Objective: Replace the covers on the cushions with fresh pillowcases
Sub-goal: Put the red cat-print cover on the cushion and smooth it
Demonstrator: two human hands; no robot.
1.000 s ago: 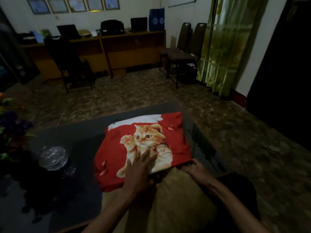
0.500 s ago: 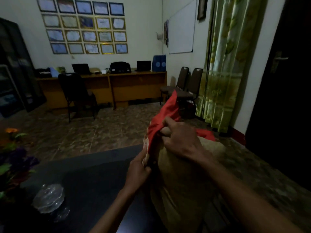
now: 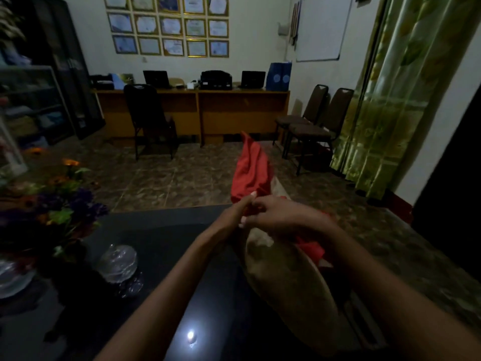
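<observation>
left hand (image 3: 235,213) pinches red pillowcase (image 3: 251,171) edge | right hand (image 3: 282,217) grips same fabric at tan cushion (image 3: 289,277) top | cushion stands tilted at dark table (image 3: 161,256) right edge, cover bunched above it | step: looks like working the cover over cushion end | next: probably spread opening, pull along cushion

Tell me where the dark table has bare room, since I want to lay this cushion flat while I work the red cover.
Bare tabletop lies between the glass jar and the tan cushion, under the left hand. The left side is crowded: flowers and a glass dish.
</observation>
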